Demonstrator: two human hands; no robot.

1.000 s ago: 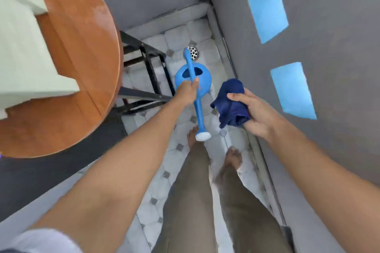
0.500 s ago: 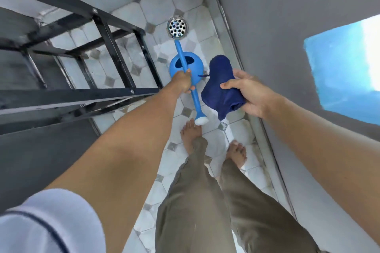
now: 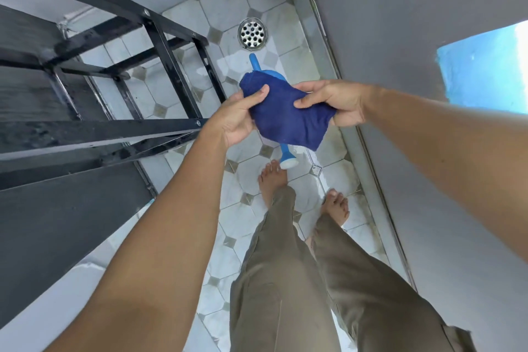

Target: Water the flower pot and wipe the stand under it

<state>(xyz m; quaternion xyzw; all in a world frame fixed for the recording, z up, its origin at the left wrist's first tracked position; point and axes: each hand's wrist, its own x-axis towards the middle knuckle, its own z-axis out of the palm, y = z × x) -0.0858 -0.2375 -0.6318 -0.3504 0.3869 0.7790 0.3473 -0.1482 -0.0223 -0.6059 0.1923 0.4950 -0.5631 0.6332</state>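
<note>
Dark blue cloth mid-frame, soft, limp and light, pinched at either end by left hand and right hand; best bunched in one palm; watering can below on wet tiles; black stand upper left.

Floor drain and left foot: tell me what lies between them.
In the head view, the blue watering can lies on the tiles between floor drain and left foot, mostly hidden behind the dark blue cloth.
</note>
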